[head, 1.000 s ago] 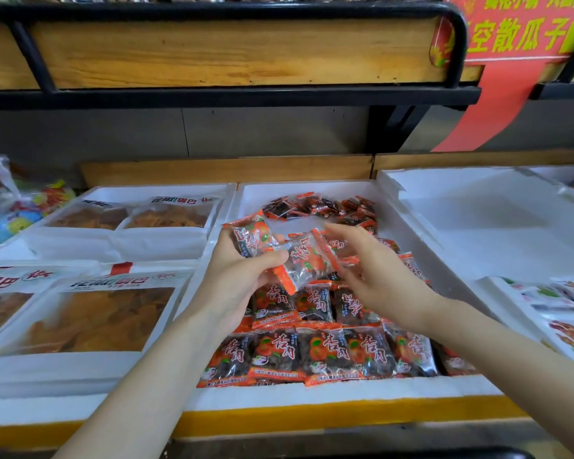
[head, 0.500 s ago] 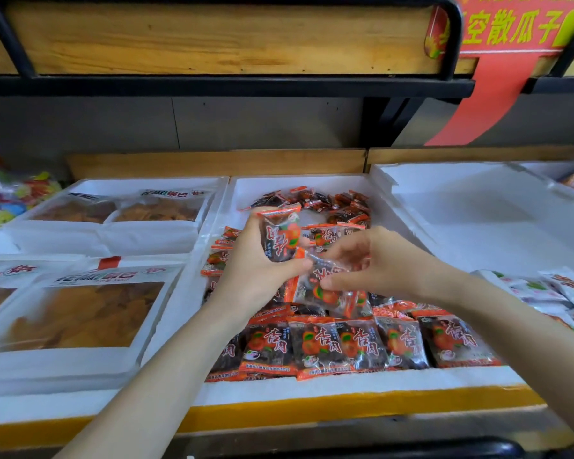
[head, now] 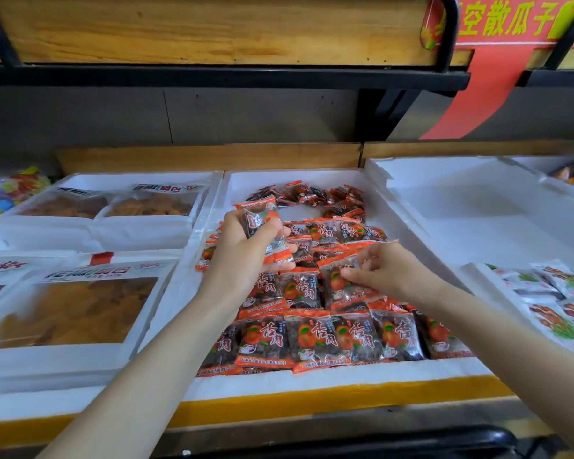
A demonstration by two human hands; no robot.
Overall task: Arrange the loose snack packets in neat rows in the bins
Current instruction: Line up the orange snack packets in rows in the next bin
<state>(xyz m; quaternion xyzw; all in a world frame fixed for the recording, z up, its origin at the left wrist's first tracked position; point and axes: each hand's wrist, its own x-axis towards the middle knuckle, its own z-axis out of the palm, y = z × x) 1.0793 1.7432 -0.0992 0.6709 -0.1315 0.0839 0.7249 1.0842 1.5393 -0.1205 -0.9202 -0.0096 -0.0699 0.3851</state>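
A white foam bin (head: 315, 179) in the middle holds many small orange-and-clear snack packets. A neat row of packets (head: 325, 336) lies along its front edge, and a loose heap (head: 315, 195) sits at the back. My left hand (head: 242, 256) is raised over the bin's left side and grips a small bunch of packets (head: 260, 223). My right hand (head: 388, 270) is low over the second row and pinches one packet (head: 340, 286) that lies on the pile.
Large flat bags of brown snacks (head: 80, 309) fill the foam bins on the left. On the right stands a white foam bin (head: 478, 207) with white-and-green packets (head: 557, 303) at its front. A wooden shelf with a black metal frame (head: 212, 74) hangs overhead.
My right hand has taken one packet from the bunch and lowered it to the right onto the second row. My left hand stays raised with the other packets.
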